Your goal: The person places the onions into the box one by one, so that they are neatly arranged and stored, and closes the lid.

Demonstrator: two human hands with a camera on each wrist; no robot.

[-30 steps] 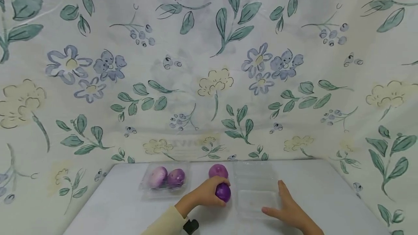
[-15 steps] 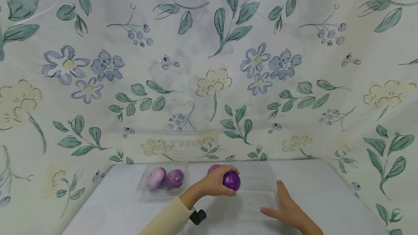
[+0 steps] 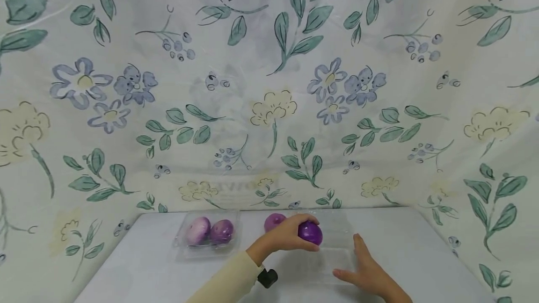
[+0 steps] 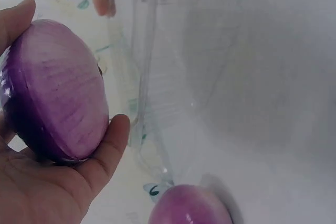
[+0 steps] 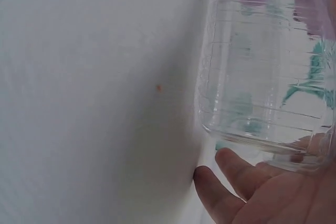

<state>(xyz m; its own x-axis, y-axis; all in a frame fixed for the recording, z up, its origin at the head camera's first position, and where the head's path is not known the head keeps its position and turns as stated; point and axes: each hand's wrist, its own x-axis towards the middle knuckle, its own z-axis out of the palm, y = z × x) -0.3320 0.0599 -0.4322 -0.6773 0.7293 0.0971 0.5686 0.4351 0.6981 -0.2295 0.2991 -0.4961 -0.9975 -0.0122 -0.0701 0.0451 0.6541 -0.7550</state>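
Observation:
My left hand [image 3: 300,234] grips a dark purple onion [image 3: 310,233] and holds it above the left part of an open clear plastic container [image 3: 337,252]. In the left wrist view the onion [image 4: 55,90] fills my palm, with the container's rim [image 4: 144,72] just beyond it. My right hand [image 3: 363,265] lies with straight fingers against the container's near right side. The right wrist view shows the container's wall [image 5: 262,77] above those fingers [image 5: 223,179]. A second loose onion [image 3: 273,221] sits on the white table [image 3: 147,270] left of the container.
A closed clear pack [image 3: 208,234] holding two purple onions lies at the table's back left. A floral cloth [image 3: 269,83] hangs right behind the table and wraps both sides. The table's back edge meets the cloth.
My left hand has lifted the dark onion off the table and carried it right and back, over the open container. The right hand has stayed by the container.

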